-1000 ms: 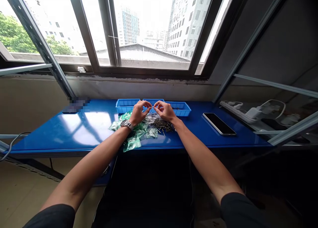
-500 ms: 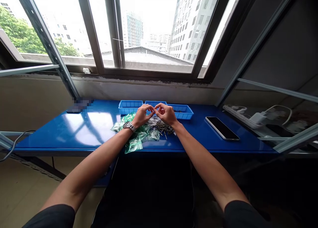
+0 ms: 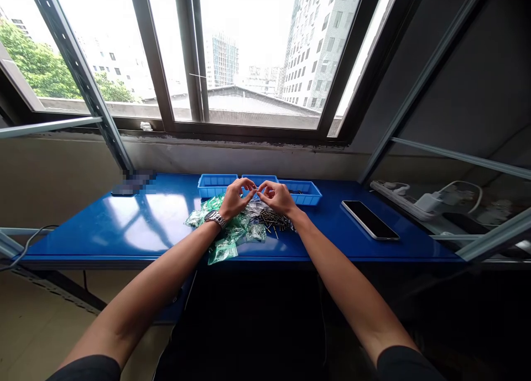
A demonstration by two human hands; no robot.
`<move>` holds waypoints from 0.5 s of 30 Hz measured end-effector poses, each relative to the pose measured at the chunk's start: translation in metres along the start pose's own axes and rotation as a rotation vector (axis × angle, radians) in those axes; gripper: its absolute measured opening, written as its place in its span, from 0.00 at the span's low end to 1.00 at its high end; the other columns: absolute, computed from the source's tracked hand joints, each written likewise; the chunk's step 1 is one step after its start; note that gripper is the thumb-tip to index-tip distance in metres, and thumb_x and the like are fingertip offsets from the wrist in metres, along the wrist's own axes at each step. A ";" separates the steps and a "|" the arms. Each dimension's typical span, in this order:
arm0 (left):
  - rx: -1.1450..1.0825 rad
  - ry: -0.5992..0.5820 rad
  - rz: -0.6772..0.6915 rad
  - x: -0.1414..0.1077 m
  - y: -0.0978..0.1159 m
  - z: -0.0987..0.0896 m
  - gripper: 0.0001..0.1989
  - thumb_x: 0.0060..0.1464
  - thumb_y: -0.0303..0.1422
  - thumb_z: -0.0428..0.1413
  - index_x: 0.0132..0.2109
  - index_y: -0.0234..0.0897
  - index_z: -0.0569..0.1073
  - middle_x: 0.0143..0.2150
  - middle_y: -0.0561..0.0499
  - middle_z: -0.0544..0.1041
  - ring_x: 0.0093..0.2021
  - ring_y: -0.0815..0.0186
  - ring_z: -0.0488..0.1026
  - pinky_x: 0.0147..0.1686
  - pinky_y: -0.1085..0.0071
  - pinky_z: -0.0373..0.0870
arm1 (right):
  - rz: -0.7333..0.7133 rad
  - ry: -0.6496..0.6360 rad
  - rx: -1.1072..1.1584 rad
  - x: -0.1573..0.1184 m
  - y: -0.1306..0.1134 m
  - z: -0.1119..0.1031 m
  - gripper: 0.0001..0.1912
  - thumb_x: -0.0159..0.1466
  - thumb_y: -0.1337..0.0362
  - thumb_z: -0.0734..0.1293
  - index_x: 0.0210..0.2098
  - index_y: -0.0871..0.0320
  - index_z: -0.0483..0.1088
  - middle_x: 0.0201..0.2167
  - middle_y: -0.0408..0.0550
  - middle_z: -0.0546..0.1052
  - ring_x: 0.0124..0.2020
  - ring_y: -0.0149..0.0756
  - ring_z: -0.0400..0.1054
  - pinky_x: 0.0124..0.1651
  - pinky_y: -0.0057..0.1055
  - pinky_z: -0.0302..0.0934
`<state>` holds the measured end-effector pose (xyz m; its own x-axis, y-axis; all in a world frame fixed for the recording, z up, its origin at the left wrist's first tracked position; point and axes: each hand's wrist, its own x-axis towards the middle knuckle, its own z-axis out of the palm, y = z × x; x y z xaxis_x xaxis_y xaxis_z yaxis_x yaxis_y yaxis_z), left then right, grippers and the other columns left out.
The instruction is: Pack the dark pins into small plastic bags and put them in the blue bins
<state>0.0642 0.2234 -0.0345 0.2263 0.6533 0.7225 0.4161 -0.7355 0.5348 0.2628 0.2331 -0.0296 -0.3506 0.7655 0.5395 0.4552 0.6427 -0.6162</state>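
Note:
My left hand [image 3: 235, 198] and my right hand [image 3: 277, 196] meet at the fingertips above the middle of the table, both closed in a pinch. Whatever is between the fingers is too small to make out. Below my left hand lie green and clear plastic packets [image 3: 224, 250], heaped loosely. A pile of dark and brass-coloured screws [image 3: 274, 220] lies under my right hand. Just behind the hands stand three blue bins: a left bin [image 3: 207, 188], a middle bin [image 3: 261, 178], partly hidden by the fingers, and a right bin [image 3: 307, 197] with a few dark pieces inside.
A phone [image 3: 370, 220] lies face up on the blue table [image 3: 103, 240] to the right. Beyond it are a power strip and white chargers [image 3: 429, 202]. A dark, blurred object [image 3: 133, 183] sits at the back left. Metal uprights [image 3: 112, 140] flank the table.
The view has tilted slightly, so the table sits a little lower in the picture. Both hands stay together at the fingertips, with small shifts of the fingers.

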 end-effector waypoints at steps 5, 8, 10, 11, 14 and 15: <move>0.008 -0.010 -0.014 0.000 -0.001 0.000 0.04 0.63 0.34 0.59 0.41 0.38 0.75 0.38 0.49 0.79 0.39 0.63 0.73 0.37 0.66 0.68 | 0.001 0.080 0.017 -0.001 -0.005 -0.003 0.13 0.63 0.54 0.69 0.36 0.58 0.74 0.25 0.43 0.71 0.23 0.30 0.64 0.27 0.26 0.59; 0.018 -0.088 0.022 -0.001 -0.002 0.001 0.04 0.63 0.34 0.60 0.40 0.38 0.76 0.38 0.49 0.79 0.40 0.62 0.73 0.38 0.66 0.68 | 0.002 0.089 0.048 -0.002 -0.010 -0.001 0.13 0.63 0.54 0.69 0.36 0.58 0.73 0.25 0.43 0.71 0.23 0.31 0.65 0.26 0.27 0.59; 0.034 -0.121 0.041 -0.002 -0.002 0.002 0.04 0.62 0.33 0.60 0.39 0.38 0.75 0.37 0.49 0.79 0.40 0.61 0.73 0.38 0.66 0.69 | -0.005 0.068 0.063 -0.002 -0.012 0.001 0.12 0.63 0.54 0.69 0.37 0.58 0.73 0.25 0.43 0.71 0.23 0.31 0.64 0.25 0.27 0.59; 0.040 -0.126 0.042 -0.002 -0.001 0.002 0.04 0.62 0.33 0.60 0.38 0.38 0.75 0.37 0.49 0.78 0.40 0.61 0.72 0.38 0.66 0.69 | -0.009 0.058 0.068 -0.002 -0.012 0.001 0.12 0.62 0.54 0.69 0.36 0.58 0.73 0.24 0.42 0.70 0.23 0.30 0.64 0.25 0.26 0.59; 0.037 -0.118 0.034 -0.002 0.001 0.002 0.05 0.62 0.34 0.59 0.39 0.38 0.75 0.37 0.48 0.79 0.40 0.60 0.73 0.38 0.65 0.69 | -0.006 0.064 0.073 -0.001 -0.012 -0.001 0.12 0.62 0.54 0.70 0.36 0.58 0.72 0.24 0.42 0.69 0.22 0.30 0.63 0.25 0.26 0.59; 0.029 -0.107 0.028 -0.002 0.002 0.001 0.05 0.62 0.34 0.59 0.39 0.38 0.75 0.38 0.48 0.79 0.40 0.61 0.73 0.38 0.65 0.69 | 0.000 0.075 0.073 -0.001 -0.012 -0.002 0.12 0.62 0.54 0.70 0.35 0.58 0.72 0.24 0.42 0.69 0.22 0.30 0.62 0.25 0.26 0.59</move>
<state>0.0657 0.2212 -0.0354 0.3302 0.6493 0.6852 0.4335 -0.7491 0.5009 0.2597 0.2245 -0.0215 -0.2872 0.7629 0.5792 0.3932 0.6453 -0.6550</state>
